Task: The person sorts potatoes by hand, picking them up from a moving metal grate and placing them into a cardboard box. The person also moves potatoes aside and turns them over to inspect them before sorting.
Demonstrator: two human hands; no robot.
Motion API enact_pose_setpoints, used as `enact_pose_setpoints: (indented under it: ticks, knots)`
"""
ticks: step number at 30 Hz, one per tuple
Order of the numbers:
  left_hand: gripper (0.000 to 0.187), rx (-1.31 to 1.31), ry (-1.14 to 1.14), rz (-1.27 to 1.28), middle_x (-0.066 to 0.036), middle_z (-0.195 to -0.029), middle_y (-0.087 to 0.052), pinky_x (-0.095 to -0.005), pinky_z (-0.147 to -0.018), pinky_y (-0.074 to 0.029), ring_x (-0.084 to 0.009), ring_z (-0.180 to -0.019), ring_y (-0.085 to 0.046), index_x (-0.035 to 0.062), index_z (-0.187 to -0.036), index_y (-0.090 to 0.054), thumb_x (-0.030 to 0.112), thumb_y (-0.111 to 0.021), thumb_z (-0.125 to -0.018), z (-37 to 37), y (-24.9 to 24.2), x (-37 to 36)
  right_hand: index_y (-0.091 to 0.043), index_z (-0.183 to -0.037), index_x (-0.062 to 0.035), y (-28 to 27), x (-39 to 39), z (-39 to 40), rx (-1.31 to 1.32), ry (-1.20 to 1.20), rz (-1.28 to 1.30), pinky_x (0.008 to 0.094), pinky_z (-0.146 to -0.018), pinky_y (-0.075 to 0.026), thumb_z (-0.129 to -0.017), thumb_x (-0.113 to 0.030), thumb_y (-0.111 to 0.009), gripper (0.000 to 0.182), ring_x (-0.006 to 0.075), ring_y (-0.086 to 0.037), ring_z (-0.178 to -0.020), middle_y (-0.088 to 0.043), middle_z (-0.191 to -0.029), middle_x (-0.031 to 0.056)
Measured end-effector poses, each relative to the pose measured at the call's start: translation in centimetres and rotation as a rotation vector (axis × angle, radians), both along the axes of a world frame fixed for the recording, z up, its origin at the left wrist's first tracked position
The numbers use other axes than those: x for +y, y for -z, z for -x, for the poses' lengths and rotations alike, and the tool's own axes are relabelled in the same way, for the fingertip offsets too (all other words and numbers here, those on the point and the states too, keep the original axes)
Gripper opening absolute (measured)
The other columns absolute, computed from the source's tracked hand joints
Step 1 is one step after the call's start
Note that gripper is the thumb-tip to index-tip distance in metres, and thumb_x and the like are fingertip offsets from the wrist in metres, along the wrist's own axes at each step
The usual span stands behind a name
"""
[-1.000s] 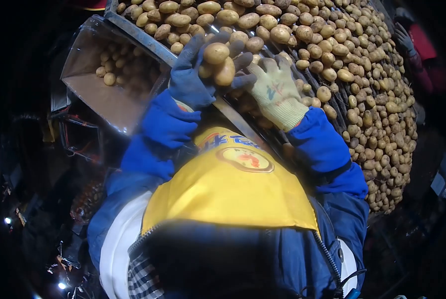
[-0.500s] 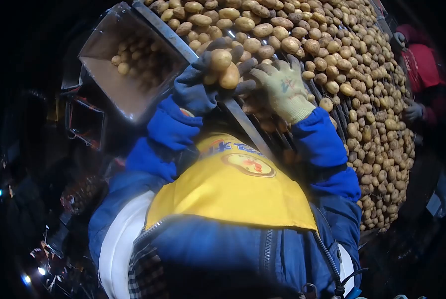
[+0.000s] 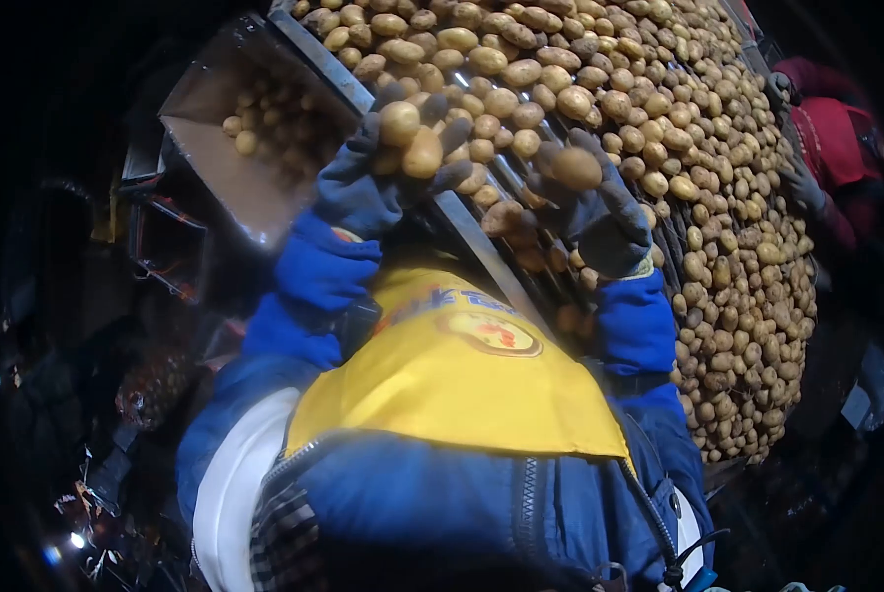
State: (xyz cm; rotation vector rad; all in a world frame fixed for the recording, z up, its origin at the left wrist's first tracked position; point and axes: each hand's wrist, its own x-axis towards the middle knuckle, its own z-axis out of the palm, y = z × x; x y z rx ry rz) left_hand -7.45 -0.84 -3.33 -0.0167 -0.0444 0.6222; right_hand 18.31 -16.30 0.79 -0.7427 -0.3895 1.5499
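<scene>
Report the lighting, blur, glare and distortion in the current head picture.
Head view: the spread of potatoes is well lit, the surroundings mostly dark; head view: the potato in the right hand looks blurred; head view: a bright spot glares at lower left; head view: black corners and apparent wide-angle bending.

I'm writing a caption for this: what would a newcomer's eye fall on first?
Most likely the broad spread of potatoes, curving from the top down the right side. Then the bright yellow cloth at the centre, with the gloved left hand above it holding at least two potatoes and the gloved right hand holding one potato.
</scene>
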Motion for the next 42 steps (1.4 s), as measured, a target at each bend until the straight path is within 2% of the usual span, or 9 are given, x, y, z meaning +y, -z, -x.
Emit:
enact_pose_setpoints:
  ticks: [2, 6, 8, 14, 21, 28, 34, 36, 42]
  knots:
    - [0.052, 0.042, -0.012, -0.009, -0.018, -0.168, -0.021, -0.0735, -0.119, -0.021, -0.0476, -0.154, -0.015, 0.0179, -0.156, -0.041, 0.031, -0.051, -0.107, 0.3, -0.3, 0.2, -0.049, -0.146, -0.0013, -0.2, 0.4, 1.2, 0.089, 0.107, 0.112, 0.0522, -0.096, -0.057, -0.098, -0.035, -0.063, 0.06, 0.0348, -0.061, -0.125, -0.051, -0.146, 0.0164]
    - [0.046, 0.106, -0.028, 0.004, -0.017, -0.164, -0.031, -0.0744, -0.116, -0.028, -0.0476, -0.151, -0.025, 0.0171, -0.152, -0.048, 0.025, -0.053, -0.106, 0.4, -0.9, 0.1, -0.051, -0.147, -0.0001, 0.8, 2.6, 0.9, -0.785, -0.136, -0.15, 0.04, -0.093, -0.056, -0.103, -0.034, -0.057, 0.056, 0.0277, -0.065, -0.112, -0.059, -0.137, 0.016]
    - [0.044, 0.365, -0.026, -0.032, -0.017, -0.158, -0.042, -0.0737, -0.113, -0.035, -0.0473, -0.145, -0.037, 0.0175, -0.149, -0.051, 0.022, -0.054, -0.106, 0.3, -1.5, -0.1, -0.061, -0.134, 0.001, -2.7, 5.1, 3.4, -0.58, -0.058, -0.054, 0.0347, -0.085, -0.057, -0.1, -0.029, -0.066, 0.045, 0.0196, -0.068, -0.101, -0.07, -0.112, 0.01]
    - [0.046, 0.192, 0.172, -0.181, -0.013, -0.128, -0.062, -0.0439, -0.098, -0.056, -0.0271, -0.119, -0.065, 0.0119, -0.151, -0.042, 0.018, -0.052, -0.107, -1.9, -0.6, 0.3, -0.059, -0.139, -0.006, -5.6, 8.0, 6.6, -1.649, -0.216, -0.24, 0.0344, -0.091, -0.055, -0.087, -0.015, -0.081, 0.056, 0.0201, -0.069, -0.109, -0.069, -0.124, 0.0149]
    - [0.062, 0.439, 0.222, -0.19, -0.015, -0.125, -0.064, -0.0424, -0.094, -0.06, -0.0277, -0.11, -0.069, 0.0079, -0.156, -0.029, 0.003, -0.054, -0.101, -1.4, -1.4, -1.1, -0.053, -0.145, -0.0013, -5.2, 7.5, 6.1, -0.929, -0.261, 0.182, 0.0299, -0.091, -0.056, -0.089, -0.011, -0.078, 0.063, 0.0175, -0.067, -0.108, -0.068, -0.128, 0.014]
    - [0.062, 0.722, 0.388, -0.605, -0.013, -0.132, -0.063, -0.0398, -0.09, -0.062, -0.0229, -0.109, -0.07, 0.0096, -0.158, -0.029, 0.011, -0.056, -0.102, -0.7, -5.2, -0.8, -0.052, -0.145, 0.0007, -3.8, 5.8, 5.7, -1.063, -0.21, -0.027, 0.0291, -0.091, -0.056, -0.092, -0.005, -0.073, 0.058, 0.0165, -0.066, -0.109, -0.068, -0.124, 0.0115]
    - [0.064, 0.539, 0.301, -0.413, -0.013, -0.143, -0.055, -0.05, -0.097, -0.059, -0.027, -0.122, -0.064, 0.0121, -0.158, -0.029, 0.007, -0.055, -0.1, -0.1, -3.8, -1.8, -0.055, -0.143, -0.0004, -5.5, 6.6, 6.3, -1.166, -0.272, -0.005, 0.0301, -0.091, -0.056, -0.088, -0.006, -0.076, 0.059, 0.0157, -0.066, -0.109, -0.069, -0.123, 0.0117]
    - [0.065, 0.456, 0.251, -0.363, -0.013, -0.147, -0.052, -0.0531, -0.098, -0.058, -0.0285, -0.126, -0.062, 0.0131, -0.158, -0.029, 0.005, -0.055, -0.1, 0.3, -3.2, -1.8, -0.056, -0.144, -0.0049, -5.4, 7.3, 6.3, -1.56, -0.339, -0.186, 0.0299, -0.084, -0.057, -0.089, -0.008, -0.077, 0.059, 0.0148, -0.067, -0.104, -0.071, -0.119, 0.0092]
    - [0.073, 0.108, 0.159, -0.178, -0.018, -0.159, -0.039, -0.0585, -0.106, -0.053, -0.0422, -0.138, -0.05, 0.0178, -0.158, -0.034, -0.007, -0.052, -0.092, 1.4, -1.1, -0.7, -0.053, -0.147, -0.0088, -8.4, 8.7, 7.3, -1.116, -0.342, 0.095, 0.0276, -0.07, -0.056, -0.089, -0.009, -0.078, 0.063, 0.0102, -0.068, -0.084, -0.072, -0.121, 0.008]
